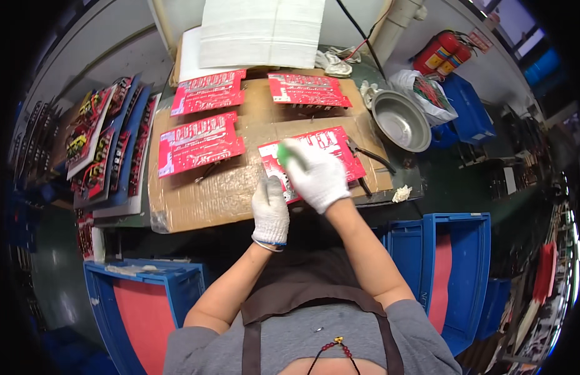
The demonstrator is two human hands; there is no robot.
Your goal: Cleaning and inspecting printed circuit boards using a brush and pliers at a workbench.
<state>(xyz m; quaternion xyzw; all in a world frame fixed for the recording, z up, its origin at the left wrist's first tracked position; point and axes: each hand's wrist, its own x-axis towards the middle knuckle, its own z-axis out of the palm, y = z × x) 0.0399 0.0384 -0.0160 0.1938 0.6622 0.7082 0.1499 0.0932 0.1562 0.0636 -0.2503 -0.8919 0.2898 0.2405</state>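
A red circuit board (343, 141) lies on the cardboard in front of me, its printed side up. My left hand (270, 209), in a white knitted glove, has its fingers closed at the board's lower left edge. Over the middle of this board is my right hand (318, 176), also gloved, its fingers wrapped round a small green object (283, 154). Motion blurs that object, and the glove hides most of it. Beside the board's right edge lie pliers (375, 157) with dark handles. Three more red boards, one of them the near-left circuit board (199, 144), rest on the cardboard.
Flattened cardboard (202, 203) covers the table. A metal bowl (401, 120) stands at the right, near a white bag (424, 94). Stacked panels with components (109, 144) lean at the left. Blue crates (143, 275) flank me, and fire extinguishers (441, 52) stand at the back right.
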